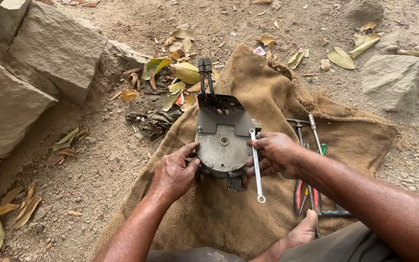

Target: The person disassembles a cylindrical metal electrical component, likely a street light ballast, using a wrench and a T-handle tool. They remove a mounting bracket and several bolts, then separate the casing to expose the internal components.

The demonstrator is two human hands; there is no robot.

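Dirt ground w/ burlap sack (267,97) spread out; metal housing (223,145) sits on it. Your left hand (174,173) grips its left edge, right hand (277,154) pinches wrench (256,165) against its right side. Pliers (300,194) nearby.

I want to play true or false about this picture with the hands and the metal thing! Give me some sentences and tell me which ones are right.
1. The grey metal part lies on a brown sackcloth. True.
2. The right hand holds a hammer. False: it holds a silver spanner against the part.
3. The left hand touches the round edge of the part. True.
4. Red-handled pliers lie on the cloth near the right arm. True.
5. The ground is covered with green grass. False: it is bare dirt with dry leaves and big stones.
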